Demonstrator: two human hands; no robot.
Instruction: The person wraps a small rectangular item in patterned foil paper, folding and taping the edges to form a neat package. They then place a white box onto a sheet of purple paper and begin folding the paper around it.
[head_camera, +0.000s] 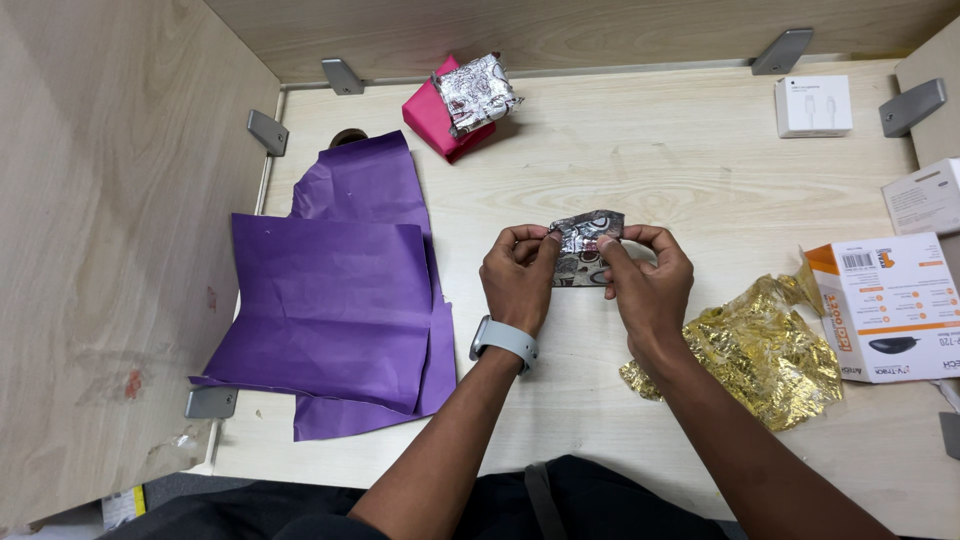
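A: Entry, largest first. Landmark?

B: The worktop (700, 170), pale wood grain with raised side walls. Purple paper sheets (335, 310) lie flat on its left part, overlapping.

A: Next in size?

B: Crumpled gold foil (765, 350) on the right part, just beside an orange-and-white box (890, 305) at the right edge. Pink box (432, 120) at the back of the worktop, a silver patterned wrapped parcel (478, 92) resting on top of it. Small white box (813, 105) at the back right corner.

A: Hands?

B: Left hand (518, 280) and right hand (645, 280) are above the worktop's middle. Each grip is pinched shut, thumb against fingertips, on a small patterned foil piece (587, 245) held between them, clear of the surface.

A: Smallest?

B: Grey watch (505, 340) on the left wrist.
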